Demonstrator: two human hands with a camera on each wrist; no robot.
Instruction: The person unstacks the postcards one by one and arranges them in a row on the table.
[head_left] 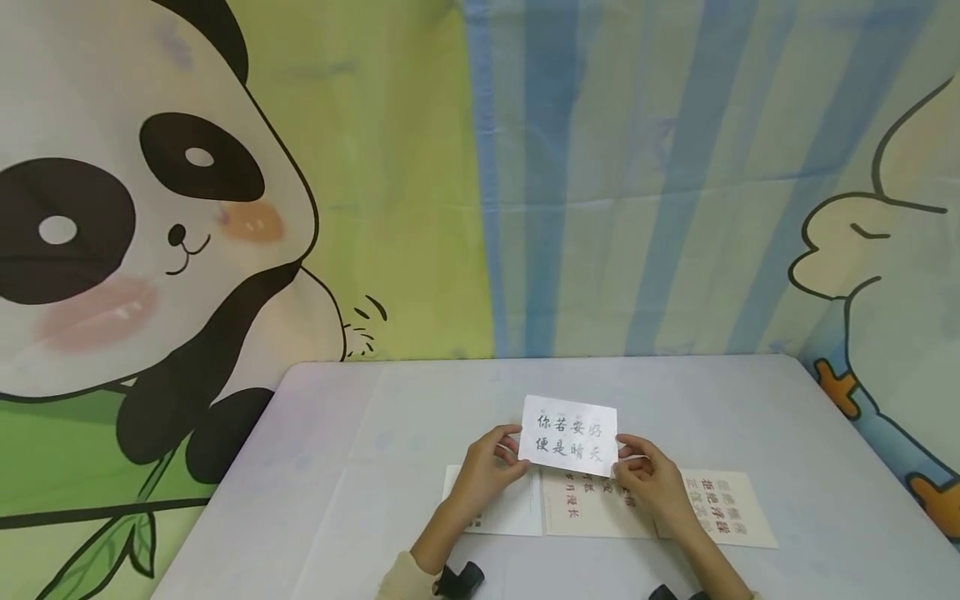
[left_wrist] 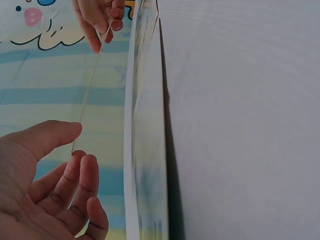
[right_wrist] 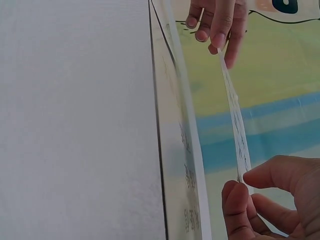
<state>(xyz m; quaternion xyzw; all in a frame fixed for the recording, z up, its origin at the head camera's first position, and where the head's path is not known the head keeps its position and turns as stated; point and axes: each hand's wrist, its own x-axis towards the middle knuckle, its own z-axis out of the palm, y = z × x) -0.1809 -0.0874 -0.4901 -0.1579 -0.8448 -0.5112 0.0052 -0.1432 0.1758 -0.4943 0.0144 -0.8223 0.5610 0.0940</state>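
Note:
A white card with two rows of dark handwritten-style Chinese characters is held up above the table, its printed face toward the head camera. My left hand pinches its left edge between thumb and fingers. At the opposite edge, my right hand pinches the lower right corner. Both wrist views catch the card nearly edge-on, a thin strip between the two hands. Beneath it lie a white sheet on the left, a cream sheet with red characters in the middle, partly covered, and another cream sheet on the right.
The sheets lie side by side on a pale table. Behind its far edge hangs a cloth backdrop with a panda, stripes and a white cartoon figure. A black strap device sits on the left wrist.

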